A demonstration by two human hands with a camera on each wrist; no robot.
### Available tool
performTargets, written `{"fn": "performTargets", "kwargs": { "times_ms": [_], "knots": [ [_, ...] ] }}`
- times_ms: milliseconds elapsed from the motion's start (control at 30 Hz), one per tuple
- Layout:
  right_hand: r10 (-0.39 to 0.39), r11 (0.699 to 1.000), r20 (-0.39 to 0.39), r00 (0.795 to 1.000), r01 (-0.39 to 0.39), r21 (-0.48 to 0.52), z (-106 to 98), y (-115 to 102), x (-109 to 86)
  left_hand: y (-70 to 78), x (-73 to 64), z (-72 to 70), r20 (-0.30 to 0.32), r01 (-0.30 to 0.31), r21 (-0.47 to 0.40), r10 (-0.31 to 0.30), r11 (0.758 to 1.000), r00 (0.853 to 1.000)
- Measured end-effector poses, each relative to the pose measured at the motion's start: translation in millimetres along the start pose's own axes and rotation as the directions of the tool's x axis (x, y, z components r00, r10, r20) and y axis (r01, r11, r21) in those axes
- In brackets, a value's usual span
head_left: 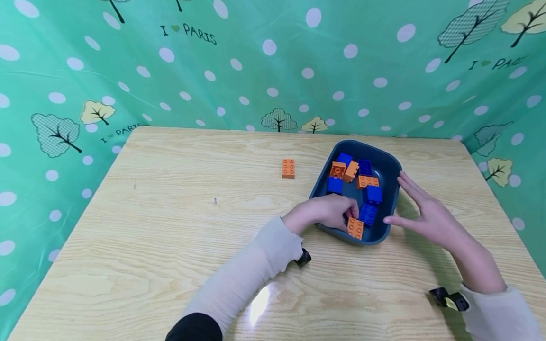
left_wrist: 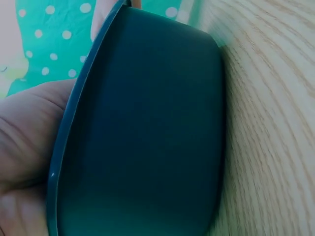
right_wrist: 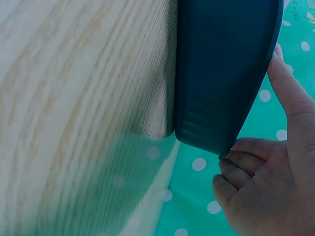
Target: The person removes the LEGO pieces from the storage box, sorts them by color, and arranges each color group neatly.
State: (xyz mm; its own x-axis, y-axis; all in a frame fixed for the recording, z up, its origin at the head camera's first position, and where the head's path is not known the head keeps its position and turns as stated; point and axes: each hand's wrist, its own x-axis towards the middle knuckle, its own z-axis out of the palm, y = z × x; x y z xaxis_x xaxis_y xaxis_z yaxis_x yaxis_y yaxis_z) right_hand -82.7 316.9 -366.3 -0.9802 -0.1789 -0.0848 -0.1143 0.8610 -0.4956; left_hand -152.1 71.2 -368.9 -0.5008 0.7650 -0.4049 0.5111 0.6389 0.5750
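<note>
A dark blue box (head_left: 390,166) holds several orange and blue toy building bricks. My left hand (head_left: 330,210) reaches over the box's near left rim, its fingers curled down inside. Its thumb and fingertips pinch an orange brick (head_left: 355,228) close to the near wall. In the left wrist view, the box wall (left_wrist: 142,123) hides those fingers. At the right side, my right hand (head_left: 435,220) is spread, with thumb and fingers against the rim. The right wrist view shows this hand (right_wrist: 270,177) touching the box edge with no brick in it.
One orange brick (head_left: 288,168) lies on the wooden table (head_left: 170,213), left of the box. Inside the box are a blue brick (head_left: 368,214) and an orange brick (head_left: 368,182), among others. A green dotted cloth (head_left: 256,71) hangs behind the table.
</note>
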Motion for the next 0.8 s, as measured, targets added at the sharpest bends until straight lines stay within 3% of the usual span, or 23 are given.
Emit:
{"fn": "performTargets", "kwargs": {
  "times_ms": [133,467,800],
  "knots": [
    [0.000,1.000,-0.002,1.000,0.000,0.007,0.3,-0.2,-0.2,1.9,-0.8,1.1,0.006,-0.001,0.088,0.000,0.996,1.000],
    [0.002,1.000,0.000,1.000,-0.002,0.014,-0.1,-0.4,0.5,0.6,1.7,3.5,-0.048,0.006,0.153,0.001,0.988,0.999],
    [-0.001,1.000,-0.002,1.000,0.001,0.015,0.3,-1.2,0.9,-4.1,0.9,-0.8,-0.061,-0.120,0.167,0.132,0.979,0.989]
  ]
}}
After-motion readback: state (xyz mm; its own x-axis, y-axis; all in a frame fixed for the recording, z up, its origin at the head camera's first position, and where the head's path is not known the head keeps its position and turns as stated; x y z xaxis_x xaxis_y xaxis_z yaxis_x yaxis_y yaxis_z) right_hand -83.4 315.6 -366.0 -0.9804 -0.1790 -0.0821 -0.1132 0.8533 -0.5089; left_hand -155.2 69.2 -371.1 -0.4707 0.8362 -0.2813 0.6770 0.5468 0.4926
